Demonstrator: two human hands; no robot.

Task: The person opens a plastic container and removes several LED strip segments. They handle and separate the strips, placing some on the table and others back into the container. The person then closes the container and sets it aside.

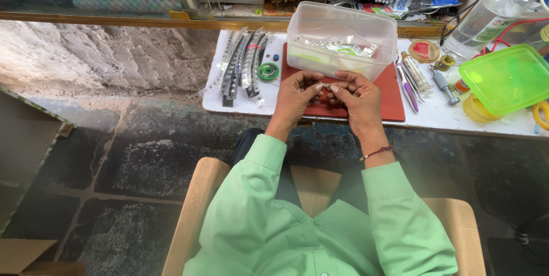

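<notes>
Up close between the fingertips sits a tiny silvery part [325, 86], too small to tell its shape, pinched from both sides: the left hand [297, 93] grips it with thumb and forefinger drawn narrow, and the right hand [355, 94] meets it the same way, so both hands hold the one piece just above a flat dark-red mat [389, 102] at the near edge of a white worktable [434, 117]. Just behind the hands, on the mat, stands a clear rectangular plastic tub [341, 37] with small silvery and pale-green bits lying in its bottom. Left of the tub lie several curved strips of black and clear component tape [243, 64], with a small green ring-shaped roll [267, 71] beside them. Right of the mat lie a purple-handled tool [409, 91], a slim tube with a pale label [416, 72] and a round flat tin with a red label [424, 51]. Farther right sits a bright translucent green lid-shaped box [506, 78], and behind it leans a clear plastic bottle with a white, green and red label [492, 13]. A thin red-brown thread bracelet [376, 152] circles the right wrist, and light-green shirt sleeves [251, 196] cover both arms.
</notes>
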